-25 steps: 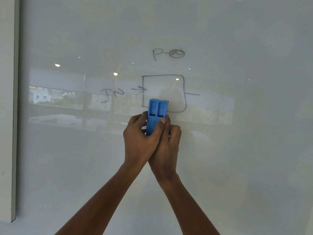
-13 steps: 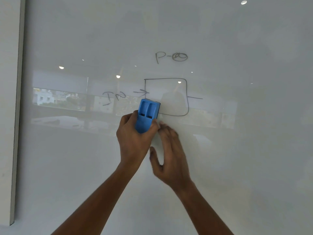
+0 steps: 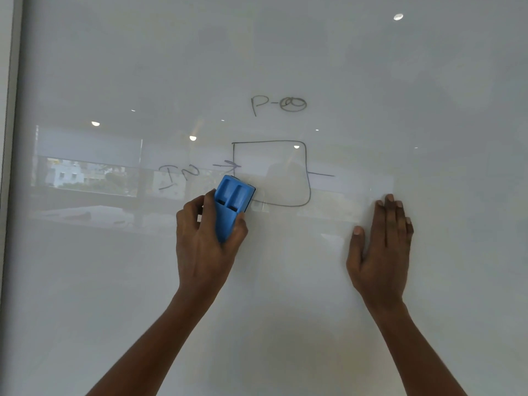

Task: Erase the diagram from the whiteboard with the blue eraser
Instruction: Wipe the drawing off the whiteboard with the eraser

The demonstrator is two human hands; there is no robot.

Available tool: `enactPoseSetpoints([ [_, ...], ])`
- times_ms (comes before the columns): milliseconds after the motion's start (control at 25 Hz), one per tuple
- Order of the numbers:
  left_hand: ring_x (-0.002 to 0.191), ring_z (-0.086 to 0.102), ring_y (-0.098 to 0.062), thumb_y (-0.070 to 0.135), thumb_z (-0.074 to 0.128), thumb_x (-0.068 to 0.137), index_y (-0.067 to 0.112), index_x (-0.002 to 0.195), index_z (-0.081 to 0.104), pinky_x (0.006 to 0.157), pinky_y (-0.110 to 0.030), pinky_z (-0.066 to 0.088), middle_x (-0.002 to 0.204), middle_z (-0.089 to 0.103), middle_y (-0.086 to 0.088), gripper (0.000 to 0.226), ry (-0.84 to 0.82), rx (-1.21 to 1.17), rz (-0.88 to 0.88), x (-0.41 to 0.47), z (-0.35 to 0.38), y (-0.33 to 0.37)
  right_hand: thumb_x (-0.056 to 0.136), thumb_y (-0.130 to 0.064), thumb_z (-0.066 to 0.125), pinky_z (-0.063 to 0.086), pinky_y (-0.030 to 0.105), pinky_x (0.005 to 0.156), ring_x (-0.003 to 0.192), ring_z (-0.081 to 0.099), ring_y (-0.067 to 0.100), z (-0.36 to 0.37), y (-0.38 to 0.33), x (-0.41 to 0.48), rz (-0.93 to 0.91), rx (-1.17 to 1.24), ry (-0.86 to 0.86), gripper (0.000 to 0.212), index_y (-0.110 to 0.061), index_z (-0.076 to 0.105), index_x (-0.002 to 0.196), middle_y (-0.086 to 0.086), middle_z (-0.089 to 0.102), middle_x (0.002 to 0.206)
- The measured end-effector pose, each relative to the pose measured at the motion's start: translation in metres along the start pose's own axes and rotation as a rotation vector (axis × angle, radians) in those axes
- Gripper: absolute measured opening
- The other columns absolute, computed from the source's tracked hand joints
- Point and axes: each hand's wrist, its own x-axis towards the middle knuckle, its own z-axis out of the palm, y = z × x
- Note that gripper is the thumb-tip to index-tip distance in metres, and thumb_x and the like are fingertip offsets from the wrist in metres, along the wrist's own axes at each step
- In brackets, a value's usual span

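The grip is closed round the blue eraser (image 3: 233, 204). The left hand (image 3: 205, 247) has its thumb down one long edge and curled fingers down the other, holding the lower half and leaving the top end free. That's the place to take it: narrow sides, low down, with the palm behind to push.

It's a moulded plastic block, hard and smooth, with two rectangular recesses in its back. I'd judge it light and rigid with nothing to crush, though that slick shell could slip if the pinch slackens. The wiping face is turned to the board and hidden, so I can't say whether it lies flat.

The eraser is tilted, top end leaning right, over the lower-left corner of the diagram's box (image 3: 306, 164), just below the arrow (image 3: 227, 165). Left of that are the letters IN (image 3: 178, 174). Above sits a P label (image 3: 278, 105), and a stub line (image 3: 321, 175) leaves the box's right side. All of it is thin dark marker, which should lift under firm passes.

Further out, the right hand (image 3: 383, 247) lies flat on the whiteboard (image 3: 428, 81), fingers straight and together, holding nothing, apart from the box. The board is glossy and mirrors ceiling lights and windows. A pale frame (image 3: 11, 138) runs down its left edge.
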Motion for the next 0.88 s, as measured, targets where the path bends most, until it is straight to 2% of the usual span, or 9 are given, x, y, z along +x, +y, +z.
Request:
enactPoseSetpoints([
  [200,0.115,0.044,-0.027,0.052,0.057,0.1,-0.002,0.149,0.055,0.081,-0.047,0.057,0.132,0.06,-0.025,0.072,0.097,0.198,0.187,0.027,-0.006,-0.031,0.105,-0.027,0.043,0.026,0.052,0.126,0.156,0.027,0.032,0.004,0.007,-0.001,-0.026,-0.003,0.014,0.058,0.003,0.037,0.154,0.019,0.035,0.163],
  [320,0.112,0.054,-0.041,0.049,0.057,0.105,-0.007,0.15,0.057,0.081,-0.055,0.058,0.132,0.062,-0.03,0.072,0.171,0.349,0.244,0.067,-0.02,-0.055,0.105,-0.028,0.042,0.024,0.051,0.127,0.156,0.027,0.032,0.006,0.008,-0.003,-0.039,0.005,0.022,0.059,0.003,0.036,0.154,0.019,0.035,0.163],
  [400,0.111,0.058,-0.05,0.052,0.056,0.108,-0.005,0.153,0.056,0.079,-0.058,0.057,0.133,0.062,-0.03,0.073,0.232,0.44,0.197,0.1,-0.03,-0.063,0.105,-0.028,0.041,0.024,0.051,0.127,0.156,0.027,0.032,0.007,0.009,-0.003,-0.047,0.001,0.026,0.059,0.003,0.036,0.155,0.02,0.035,0.163],
  [520,0.116,0.057,-0.047,0.06,0.05,0.108,0.004,0.157,0.055,0.074,-0.059,0.059,0.133,0.06,-0.026,0.075,0.32,0.479,-0.01,0.12,-0.031,-0.055,0.106,-0.028,0.04,0.025,0.052,0.127,0.156,0.027,0.033,0.008,0.007,-0.002,-0.045,-0.016,0.04,0.058,0.004,0.036,0.154,0.021,0.035,0.163],
  [560,0.114,0.059,-0.047,0.059,0.051,0.108,0.004,0.156,0.056,0.071,-0.059,0.059,0.129,0.061,-0.027,0.073,0.322,0.482,-0.009,0.113,-0.025,-0.046,0.106,-0.027,0.04,0.026,0.053,0.126,0.155,0.027,0.034,0.009,0.005,-0.003,-0.041,-0.027,0.05,0.058,0.005,0.036,0.154,0.022,0.036,0.162],
  [600,0.108,0.063,-0.047,0.055,0.054,0.108,0.003,0.154,0.059,0.067,-0.056,0.059,0.124,0.063,-0.027,0.07,0.305,0.478,0.065,0.098,-0.016,-0.035,0.105,-0.026,0.04,0.026,0.053,0.126,0.155,0.029,0.035,0.01,0.004,-0.004,-0.041,-0.037,0.063,0.057,0.005,0.037,0.153,0.023,0.037,0.161],
  [760,0.077,0.064,-0.036,0.051,0.055,0.113,-0.002,0.138,0.073,0.055,-0.039,0.053,0.1,0.07,-0.02,0.061,0.186,0.48,0.69,0.035,0.015,-0.018,0.104,-0.024,0.043,0.028,0.053,0.125,0.154,0.031,0.035,0.01,0.007,-0.004,-0.077,-0.048,0.075,0.057,0.004,0.038,0.153,0.023,0.038,0.161],
  [840,0.074,0.066,-0.035,0.051,0.057,0.112,-0.002,0.136,0.075,0.054,-0.039,0.054,0.101,0.072,-0.019,0.06,0.172,0.486,0.782,0.049,0.004,-0.03,0.103,-0.024,0.044,0.027,0.053,0.125,0.154,0.03,0.035,0.009,0.01,-0.003,-0.085,-0.039,0.061,0.057,0.004,0.038,0.153,0.022,0.037,0.161],
  [880,0.077,0.068,-0.037,0.049,0.06,0.111,-0.001,0.137,0.075,0.054,-0.041,0.055,0.103,0.073,-0.021,0.059,0.204,0.506,0.714,0.06,-0.005,-0.04,0.103,-0.024,0.044,0.026,0.053,0.126,0.154,0.03,0.035,0.008,0.011,-0.004,-0.087,-0.035,0.057,0.058,0.004,0.038,0.153,0.023,0.037,0.161],
])
